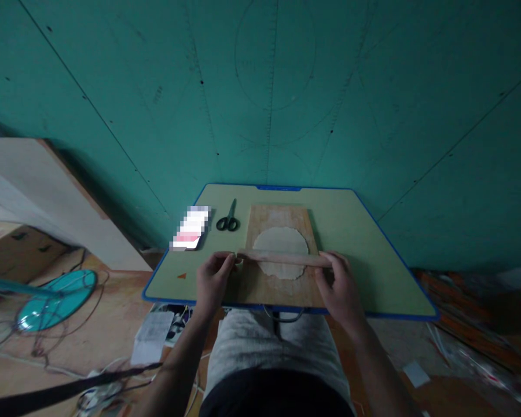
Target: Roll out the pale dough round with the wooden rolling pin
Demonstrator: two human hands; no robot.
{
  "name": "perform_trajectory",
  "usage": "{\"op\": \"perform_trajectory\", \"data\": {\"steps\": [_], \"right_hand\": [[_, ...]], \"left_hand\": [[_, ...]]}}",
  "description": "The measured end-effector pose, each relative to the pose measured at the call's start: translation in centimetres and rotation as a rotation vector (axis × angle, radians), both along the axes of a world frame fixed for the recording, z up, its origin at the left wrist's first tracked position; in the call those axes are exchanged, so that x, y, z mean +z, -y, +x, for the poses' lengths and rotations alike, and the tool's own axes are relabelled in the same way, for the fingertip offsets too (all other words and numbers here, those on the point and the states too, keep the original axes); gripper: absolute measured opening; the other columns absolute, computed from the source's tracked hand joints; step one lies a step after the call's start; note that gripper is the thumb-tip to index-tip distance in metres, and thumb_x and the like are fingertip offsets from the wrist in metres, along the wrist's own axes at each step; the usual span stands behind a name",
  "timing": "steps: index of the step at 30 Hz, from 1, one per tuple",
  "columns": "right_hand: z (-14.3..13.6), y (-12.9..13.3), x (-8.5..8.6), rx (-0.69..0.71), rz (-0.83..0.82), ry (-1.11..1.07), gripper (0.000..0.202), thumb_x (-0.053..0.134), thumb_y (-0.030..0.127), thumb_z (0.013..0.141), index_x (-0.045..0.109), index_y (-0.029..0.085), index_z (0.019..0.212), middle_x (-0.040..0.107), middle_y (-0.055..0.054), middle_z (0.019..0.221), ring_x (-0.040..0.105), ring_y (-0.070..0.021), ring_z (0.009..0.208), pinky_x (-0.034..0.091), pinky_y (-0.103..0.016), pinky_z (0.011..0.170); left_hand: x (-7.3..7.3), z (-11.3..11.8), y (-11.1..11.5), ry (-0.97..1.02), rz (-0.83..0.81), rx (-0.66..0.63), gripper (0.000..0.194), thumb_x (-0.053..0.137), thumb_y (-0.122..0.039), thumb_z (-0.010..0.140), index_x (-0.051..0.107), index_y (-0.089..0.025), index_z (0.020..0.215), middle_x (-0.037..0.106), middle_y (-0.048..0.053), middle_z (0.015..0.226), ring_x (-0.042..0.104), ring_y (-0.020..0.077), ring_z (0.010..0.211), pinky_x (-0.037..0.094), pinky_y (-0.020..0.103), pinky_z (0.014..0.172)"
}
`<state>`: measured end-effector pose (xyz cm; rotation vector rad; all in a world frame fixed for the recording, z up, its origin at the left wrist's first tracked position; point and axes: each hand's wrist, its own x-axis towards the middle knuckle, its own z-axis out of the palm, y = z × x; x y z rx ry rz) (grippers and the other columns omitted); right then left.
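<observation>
A flat, roughly round sheet of dough point(282, 238) with an uneven edge lies on a wooden board point(278, 214). Across its middle rests a thin wooden rolling pin point(282, 258). At the pin's left end is my left hand point(215, 278), its thumb and fingers pinched on the tip. The right end is held in my right hand point(336, 284), with the fingers over the pin and the thumb below. Both hands are near the board's sides.
The board lies on a pale green table point(364, 255) with a blue rim. Black scissors point(228, 220) and a phone with a blurred screen point(191, 229) are to the left. A small orange scrap point(181, 276) lies near the left front. A green wall point(269, 87) stands behind.
</observation>
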<state>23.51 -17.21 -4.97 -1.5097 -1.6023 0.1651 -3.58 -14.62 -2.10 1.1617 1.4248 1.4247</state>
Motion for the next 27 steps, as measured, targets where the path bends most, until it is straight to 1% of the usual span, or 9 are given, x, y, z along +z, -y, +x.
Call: {"op": "perform_trajectory", "data": {"steps": [10, 15, 20, 24, 27], "right_hand": [[0.0, 0.02, -0.04, 0.009, 0.005, -0.006, 0.032, 0.048, 0.032, 0.091, 0.056, 0.02, 0.119, 0.057, -0.014, 0.118, 0.056, -0.0282, 0.114, 0.049, -0.05, 0.098], [-0.05, 0.02, 0.14, 0.003, 0.001, -0.005, 0.031, 0.048, 0.032, 0.09, 0.057, 0.02, 0.118, 0.057, -0.014, 0.118, 0.056, -0.0279, 0.113, 0.05, -0.049, 0.097], [-0.05, 0.01, 0.22, 0.002, 0.01, 0.004, 0.031, 0.049, 0.032, 0.09, 0.057, 0.02, 0.117, 0.058, -0.014, 0.116, 0.057, -0.028, 0.112, 0.05, -0.049, 0.096], [0.03, -0.01, 0.06, 0.01, 0.01, 0.005, 0.031, 0.048, 0.031, 0.091, 0.057, 0.02, 0.118, 0.057, -0.014, 0.117, 0.056, -0.0279, 0.112, 0.05, -0.049, 0.097], [0.11, -0.02, -0.04, 0.013, 0.01, 0.0, 0.031, 0.049, 0.031, 0.09, 0.057, 0.02, 0.118, 0.057, -0.014, 0.117, 0.056, -0.028, 0.113, 0.049, -0.05, 0.098]], "left_hand": [[-0.16, -0.04, -0.12, 0.005, 0.009, 0.015, 0.029, 0.074, -0.042, 0.069, 0.065, -0.016, 0.077, 0.071, 0.003, 0.069, 0.065, 0.0158, 0.063, 0.05, 0.025, 0.061], [-0.45, -0.03, -0.28, 0.047, 0.023, 0.029, 0.03, 0.074, -0.04, 0.068, 0.064, -0.016, 0.081, 0.069, 0.001, 0.072, 0.065, 0.015, 0.066, 0.05, 0.025, 0.062], [-0.67, -0.16, -0.28, 0.029, 0.048, 0.022, 0.027, 0.07, -0.04, 0.072, 0.062, -0.017, 0.085, 0.069, 0.001, 0.074, 0.064, 0.0149, 0.065, 0.051, 0.025, 0.062], [-0.64, -0.15, -0.26, -0.009, 0.07, 0.024, 0.026, 0.066, -0.041, 0.075, 0.064, -0.017, 0.086, 0.07, 0.002, 0.075, 0.065, 0.0164, 0.068, 0.051, 0.026, 0.065], [-0.57, 0.05, -0.28, 0.019, 0.066, 0.023, 0.025, 0.064, -0.039, 0.075, 0.063, -0.018, 0.087, 0.07, 0.002, 0.076, 0.065, 0.0164, 0.067, 0.051, 0.027, 0.065]]}}
